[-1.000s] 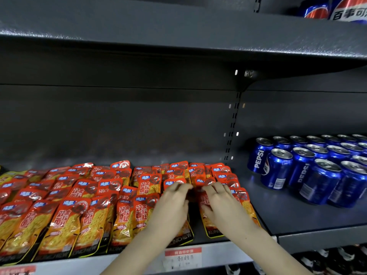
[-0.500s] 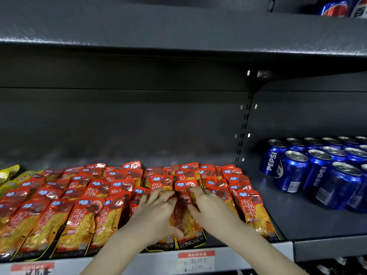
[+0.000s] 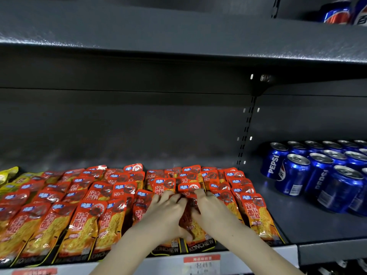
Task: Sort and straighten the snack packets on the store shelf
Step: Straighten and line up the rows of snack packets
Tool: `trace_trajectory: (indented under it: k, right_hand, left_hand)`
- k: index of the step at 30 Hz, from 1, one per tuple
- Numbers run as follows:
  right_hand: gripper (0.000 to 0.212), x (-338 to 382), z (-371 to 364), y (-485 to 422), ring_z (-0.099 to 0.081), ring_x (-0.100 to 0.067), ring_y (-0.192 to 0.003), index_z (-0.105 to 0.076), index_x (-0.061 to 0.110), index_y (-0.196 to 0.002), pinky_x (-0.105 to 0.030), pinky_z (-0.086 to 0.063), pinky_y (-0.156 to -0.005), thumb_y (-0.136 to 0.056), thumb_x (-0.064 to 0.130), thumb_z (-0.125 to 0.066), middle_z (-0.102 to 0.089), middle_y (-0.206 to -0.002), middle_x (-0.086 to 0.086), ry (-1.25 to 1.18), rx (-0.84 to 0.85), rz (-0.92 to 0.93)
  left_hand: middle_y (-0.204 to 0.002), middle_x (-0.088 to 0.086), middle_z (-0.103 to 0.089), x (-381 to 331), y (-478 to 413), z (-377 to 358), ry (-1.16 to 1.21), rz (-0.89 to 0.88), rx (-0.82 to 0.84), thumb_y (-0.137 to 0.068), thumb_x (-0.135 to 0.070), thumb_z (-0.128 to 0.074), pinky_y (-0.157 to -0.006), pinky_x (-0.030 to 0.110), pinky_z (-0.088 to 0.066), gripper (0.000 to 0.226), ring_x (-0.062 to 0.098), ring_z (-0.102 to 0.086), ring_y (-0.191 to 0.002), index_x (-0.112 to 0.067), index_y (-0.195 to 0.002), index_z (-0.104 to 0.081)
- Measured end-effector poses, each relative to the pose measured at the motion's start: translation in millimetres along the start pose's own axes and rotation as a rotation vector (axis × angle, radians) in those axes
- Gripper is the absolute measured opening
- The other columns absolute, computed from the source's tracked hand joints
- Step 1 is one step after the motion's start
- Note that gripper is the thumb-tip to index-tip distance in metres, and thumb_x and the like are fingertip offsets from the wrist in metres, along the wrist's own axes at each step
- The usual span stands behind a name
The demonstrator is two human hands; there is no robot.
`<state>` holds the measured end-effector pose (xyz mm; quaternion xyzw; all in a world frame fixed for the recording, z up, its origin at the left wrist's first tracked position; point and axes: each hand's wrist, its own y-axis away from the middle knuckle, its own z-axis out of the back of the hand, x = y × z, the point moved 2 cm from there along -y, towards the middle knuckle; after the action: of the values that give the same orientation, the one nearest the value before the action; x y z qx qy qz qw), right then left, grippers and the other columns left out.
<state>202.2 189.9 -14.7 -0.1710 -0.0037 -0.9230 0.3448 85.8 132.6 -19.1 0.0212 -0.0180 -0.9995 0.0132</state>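
Red and orange snack packets (image 3: 83,221) lie in overlapping rows across the left and middle of the dark shelf (image 3: 309,225). My left hand (image 3: 166,213) and my right hand (image 3: 212,211) meet over the front row near the middle. Between them they hold one snack packet (image 3: 188,221). My left fingers curl over its top and the thumb sits near its lower edge. My right hand grips its right side, with the index finger reaching up to the packet behind. My hands hide most of the held packet.
Blue Pepsi cans (image 3: 294,175) stand in rows at the right, with bare shelf between them and the packets. Yellow packets (image 3: 8,173) lie at the far left. A price tag (image 3: 201,262) hangs on the front rail. The upper shelf (image 3: 178,36) overhangs, with cans (image 3: 335,13) on it.
Both hands have shifted left along the front row and closed in on one packet between them. The view has moved left with them, so the cans sit further right.
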Motion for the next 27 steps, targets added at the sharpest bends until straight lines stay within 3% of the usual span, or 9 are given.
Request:
trace_trajectory:
  k: [12, 19, 27]
  right_hand:
    - [0.040, 4.3, -0.2, -2.0, -0.058, -0.027, -0.108, -0.038, 0.008, -0.132, -0.029, -0.048, -0.082, -0.094, 0.013, -0.048, -0.053, -0.120, -0.013, 0.064, -0.029, -0.095]
    - [0.042, 2.7, -1.9, -0.5, -0.054, -0.027, -0.116, -0.037, 0.006, -0.134, -0.030, -0.046, -0.091, -0.097, 0.021, -0.049, -0.048, -0.129, -0.013, 0.085, -0.010, -0.129]
    - [0.038, 4.1, -0.2, -0.6, -0.057, -0.028, -0.112, -0.041, 0.008, -0.133, -0.030, -0.048, -0.086, -0.097, 0.015, -0.047, -0.052, -0.127, -0.012, 0.118, -0.036, -0.123]
  left_hand:
    - [-0.144, -0.003, -0.034, -2.7, -6.9, -2.3, 0.048, -0.054, -0.059, -0.071, -0.060, -0.064, -0.108, 0.038, -0.016, 0.085, 0.018, -0.012, -0.137, -0.017, -0.138, -0.033]
    - [-0.156, -0.002, -0.014, 5.5, -0.5, -2.6, 0.006, -0.016, -0.006, -0.071, -0.063, -0.063, -0.114, 0.047, -0.007, 0.091, 0.021, 0.001, -0.144, -0.023, -0.144, -0.025]
    - [-0.148, -0.003, -0.030, 0.3, -1.7, 1.2, -0.013, -0.049, -0.008, -0.075, -0.055, -0.064, -0.110, 0.041, -0.016, 0.079, 0.021, -0.014, -0.138, -0.024, -0.141, -0.033]
